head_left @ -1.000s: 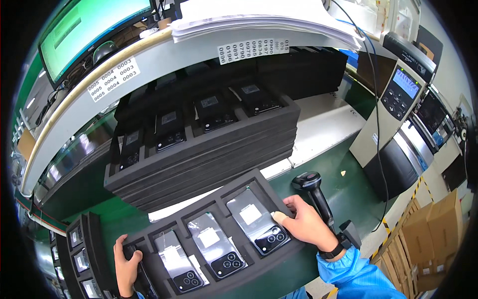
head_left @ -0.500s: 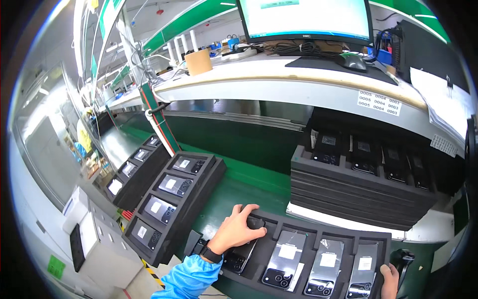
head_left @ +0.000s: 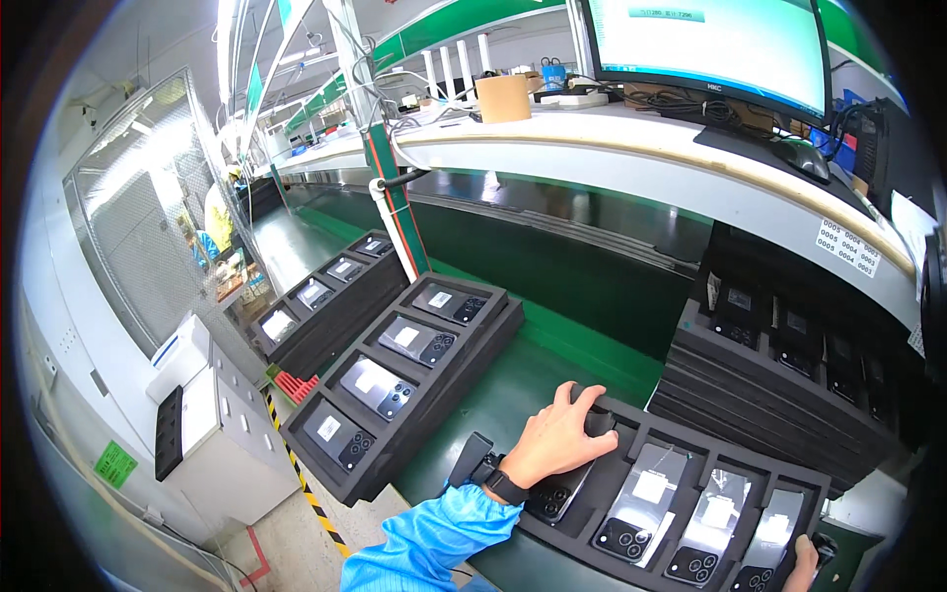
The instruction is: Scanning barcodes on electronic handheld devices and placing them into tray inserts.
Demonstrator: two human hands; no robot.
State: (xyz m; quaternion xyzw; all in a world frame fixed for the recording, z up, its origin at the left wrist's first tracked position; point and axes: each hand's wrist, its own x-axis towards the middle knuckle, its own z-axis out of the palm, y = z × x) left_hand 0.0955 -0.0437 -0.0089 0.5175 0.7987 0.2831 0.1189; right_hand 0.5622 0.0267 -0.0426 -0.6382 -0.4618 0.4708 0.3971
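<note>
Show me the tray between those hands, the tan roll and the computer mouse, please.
Tray (head_left: 694, 441): head view, far rim.
Tan roll (head_left: 504, 100): head view, outer side.
Computer mouse (head_left: 802, 159): head view, top shell.

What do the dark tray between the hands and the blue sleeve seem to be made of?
The dark tray looks like foam: matte, thick-walled, with cut-out pockets. The blue sleeve seems a thin, probably synthetic fabric, slightly shiny and wrinkled; the exact fibre can't be told.
</note>
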